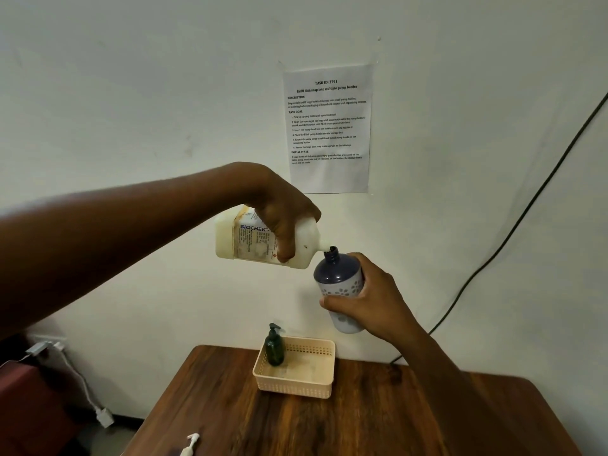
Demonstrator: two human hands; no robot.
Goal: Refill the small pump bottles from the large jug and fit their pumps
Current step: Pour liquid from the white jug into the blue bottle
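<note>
My left hand (pixel 283 212) grips the large white jug (pixel 245 240), tipped on its side high above the table, with its spout touching the open neck of a small bottle. That small bottle (pixel 339 278) has a dark blue top and a pale flowered body, and my right hand (pixel 371 301) holds it tilted towards the jug. A dark green pump bottle (pixel 274 347) with its pump on stands in the back left corner of a beige basket (pixel 296 386). A loose white pump (pixel 190 444) lies at the table's near edge.
The wooden table (pixel 362 422) stands against a white wall with a printed task sheet (pixel 329 126). A black cable (pixel 493 258) runs down the wall at right. White chargers and cables (pixel 82 390) hang at the left, beside the table.
</note>
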